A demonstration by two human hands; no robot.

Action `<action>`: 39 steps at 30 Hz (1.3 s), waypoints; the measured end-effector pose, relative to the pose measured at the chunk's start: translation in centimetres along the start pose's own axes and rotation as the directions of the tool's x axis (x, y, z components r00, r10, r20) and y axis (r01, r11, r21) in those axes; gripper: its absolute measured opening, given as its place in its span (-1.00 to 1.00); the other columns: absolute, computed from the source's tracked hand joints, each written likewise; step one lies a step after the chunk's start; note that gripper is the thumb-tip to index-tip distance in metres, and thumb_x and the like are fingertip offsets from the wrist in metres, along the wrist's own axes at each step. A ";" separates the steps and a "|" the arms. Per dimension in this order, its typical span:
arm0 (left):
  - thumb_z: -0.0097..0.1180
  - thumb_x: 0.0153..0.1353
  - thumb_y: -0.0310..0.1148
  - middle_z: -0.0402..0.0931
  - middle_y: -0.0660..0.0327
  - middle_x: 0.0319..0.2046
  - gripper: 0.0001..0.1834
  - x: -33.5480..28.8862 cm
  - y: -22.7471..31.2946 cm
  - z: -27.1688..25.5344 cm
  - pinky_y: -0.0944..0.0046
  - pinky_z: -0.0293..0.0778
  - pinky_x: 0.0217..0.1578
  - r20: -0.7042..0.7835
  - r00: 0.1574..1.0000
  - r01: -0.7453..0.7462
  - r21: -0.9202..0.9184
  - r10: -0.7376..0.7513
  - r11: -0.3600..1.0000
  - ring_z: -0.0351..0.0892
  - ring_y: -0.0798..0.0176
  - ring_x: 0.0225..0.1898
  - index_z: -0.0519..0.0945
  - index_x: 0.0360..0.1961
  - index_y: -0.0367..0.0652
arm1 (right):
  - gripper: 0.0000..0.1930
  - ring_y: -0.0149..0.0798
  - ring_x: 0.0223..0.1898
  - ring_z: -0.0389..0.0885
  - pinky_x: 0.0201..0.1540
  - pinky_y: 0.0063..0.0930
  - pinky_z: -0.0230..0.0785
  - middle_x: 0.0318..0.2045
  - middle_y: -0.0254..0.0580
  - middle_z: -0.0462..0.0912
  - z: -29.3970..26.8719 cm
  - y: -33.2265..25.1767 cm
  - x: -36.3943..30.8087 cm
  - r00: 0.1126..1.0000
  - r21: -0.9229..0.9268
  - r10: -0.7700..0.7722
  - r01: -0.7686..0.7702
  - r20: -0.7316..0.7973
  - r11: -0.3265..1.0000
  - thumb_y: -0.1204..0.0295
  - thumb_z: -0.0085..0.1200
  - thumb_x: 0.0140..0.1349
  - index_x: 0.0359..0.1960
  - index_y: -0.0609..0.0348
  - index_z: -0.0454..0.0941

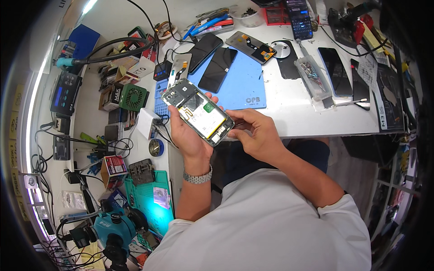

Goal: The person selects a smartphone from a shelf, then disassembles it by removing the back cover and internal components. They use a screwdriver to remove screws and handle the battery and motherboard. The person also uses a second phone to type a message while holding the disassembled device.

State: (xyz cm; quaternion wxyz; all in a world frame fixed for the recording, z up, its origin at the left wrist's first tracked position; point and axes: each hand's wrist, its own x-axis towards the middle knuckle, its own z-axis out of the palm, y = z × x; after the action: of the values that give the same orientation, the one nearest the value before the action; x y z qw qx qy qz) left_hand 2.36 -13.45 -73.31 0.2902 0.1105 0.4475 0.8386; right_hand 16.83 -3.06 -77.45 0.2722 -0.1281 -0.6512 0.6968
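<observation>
My left hand [183,137] cradles an opened smartphone [199,113] from below, with its fingers showing past the far edge. The phone's back cover is off, so a pale battery, a dark camera section and a green patch face up. My right hand [260,135] pinches the phone's lower right corner between thumb and fingers; whether a small part is in that pinch is hidden. Just beyond the phone lies a blue work mat [251,90]. Dark phones [218,70] and a screen panel with its back up [251,47] rest on or across it.
A clear plastic tray of small parts [313,79] and a black phone [335,72] are to the right on the white table. Lower left, a teal microscope [110,228] stands beside a green mat [163,189]. Cables and boxes crowd the left shelf.
</observation>
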 end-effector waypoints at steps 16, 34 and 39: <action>-0.50 0.73 0.17 0.62 -0.24 0.20 -0.25 0.0 0.0 0.3 -0.32 0.70 0.17 -0.025 0.998 0.051 -0.041 -0.052 0.998 0.71 -0.22 0.19 0.45 0.44 -0.23 | -0.52 -0.18 0.04 0.70 -0.06 -0.38 0.64 0.22 -0.05 0.53 0.2 1.3 -0.2 0.929 -0.307 -0.365 0.367 0.065 0.878 0.89 0.27 0.14 -0.03 0.03 0.86; -0.55 0.72 0.21 0.59 -0.23 0.27 -0.18 -1.0 -0.2 1.4 -0.30 0.64 0.25 -0.055 0.997 -0.051 0.031 0.053 0.998 0.67 -0.23 0.27 0.38 0.51 -0.27 | -0.70 -0.19 -0.16 0.89 -0.03 -0.43 0.82 -0.12 0.16 0.81 -0.6 -0.5 0.4 0.902 0.508 0.422 -0.409 0.096 0.758 0.53 0.26 0.54 0.08 0.64 0.60; -0.55 0.72 0.22 0.59 -0.23 0.27 -0.18 -1.0 -0.4 1.2 -0.30 0.64 0.25 -0.052 0.998 -0.047 0.014 0.047 0.999 0.68 -0.23 0.27 0.38 0.52 -0.25 | -0.75 -0.18 -0.16 0.89 -0.03 -0.41 0.82 -0.11 0.16 0.81 -0.3 -0.3 0.4 0.901 0.525 0.426 -0.401 0.079 0.751 0.58 0.23 0.53 0.06 0.62 0.59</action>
State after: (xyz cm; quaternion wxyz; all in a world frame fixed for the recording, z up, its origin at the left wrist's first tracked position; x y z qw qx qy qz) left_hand 3.85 -13.03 -72.89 0.2579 0.1010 0.4576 0.8449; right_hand 16.73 -2.65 -77.07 0.1509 -0.2048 -0.3826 0.8882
